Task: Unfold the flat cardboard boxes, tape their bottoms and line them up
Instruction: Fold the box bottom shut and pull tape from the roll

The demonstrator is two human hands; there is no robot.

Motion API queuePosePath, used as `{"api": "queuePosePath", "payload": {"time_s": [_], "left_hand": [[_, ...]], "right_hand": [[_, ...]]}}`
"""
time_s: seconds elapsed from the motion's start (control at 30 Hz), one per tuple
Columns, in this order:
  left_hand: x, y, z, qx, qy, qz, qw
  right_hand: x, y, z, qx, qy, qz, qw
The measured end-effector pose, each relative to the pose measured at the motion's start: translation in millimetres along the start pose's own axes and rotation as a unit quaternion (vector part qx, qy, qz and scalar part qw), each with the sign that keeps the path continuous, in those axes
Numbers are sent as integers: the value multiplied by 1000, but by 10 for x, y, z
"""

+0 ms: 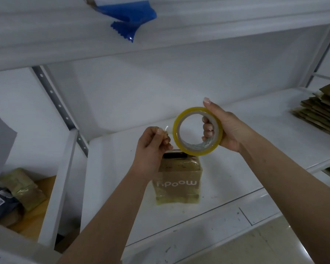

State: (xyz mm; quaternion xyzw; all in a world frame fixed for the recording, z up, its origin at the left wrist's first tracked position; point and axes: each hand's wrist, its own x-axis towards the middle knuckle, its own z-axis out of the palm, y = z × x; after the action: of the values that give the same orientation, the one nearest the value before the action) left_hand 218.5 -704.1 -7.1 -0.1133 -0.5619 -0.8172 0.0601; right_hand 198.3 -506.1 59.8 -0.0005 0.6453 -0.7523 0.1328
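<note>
A small brown cardboard box [178, 180] with upside-down white lettering stands on the white shelf [255, 149], its sides wrapped in clear tape. Just above it, my right hand [227, 128] grips a yellowish roll of clear tape [197, 149], fingers through the core and thumb over the outer rim. My left hand [152, 147] is to the left of the roll and pinches the loose end of the tape between thumb and fingertips. Both hands hover over the top of the box, and the left wrist hides its upper left corner.
A stack of flat cardboard boxes [320, 113] lies at the right end of the shelf. A blue packet [130, 18] hangs over the upper shelf edge. Lower left, taped parcels [21, 187] sit on a wooden surface beside a perforated shelf upright [55, 100].
</note>
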Motion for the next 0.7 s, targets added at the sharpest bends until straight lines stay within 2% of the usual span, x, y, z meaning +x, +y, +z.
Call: {"api": "queuePosePath", "payload": {"time_s": [0.13, 0.23, 0.43, 0.57, 0.63, 0.7], "left_hand": [[9, 32, -14, 2, 1, -6, 1000], [41, 100, -32, 30, -28, -14, 999], [61, 182, 12, 90, -24, -23, 995], [128, 229, 11, 161, -14, 22, 987], [137, 247, 44, 155, -7, 28, 987], [167, 259, 76, 145, 35, 31, 988]], "right_hand": [[18, -20, -62, 25, -28, 13, 999], [11, -27, -101, 47, -45, 16, 998], [33, -22, -92, 75, -18, 19, 997], [27, -48, -40, 73, 21, 0, 997], [-1, -66, 14, 51, 17, -33, 998], [-48, -90, 65, -42, -20, -56, 997]]}}
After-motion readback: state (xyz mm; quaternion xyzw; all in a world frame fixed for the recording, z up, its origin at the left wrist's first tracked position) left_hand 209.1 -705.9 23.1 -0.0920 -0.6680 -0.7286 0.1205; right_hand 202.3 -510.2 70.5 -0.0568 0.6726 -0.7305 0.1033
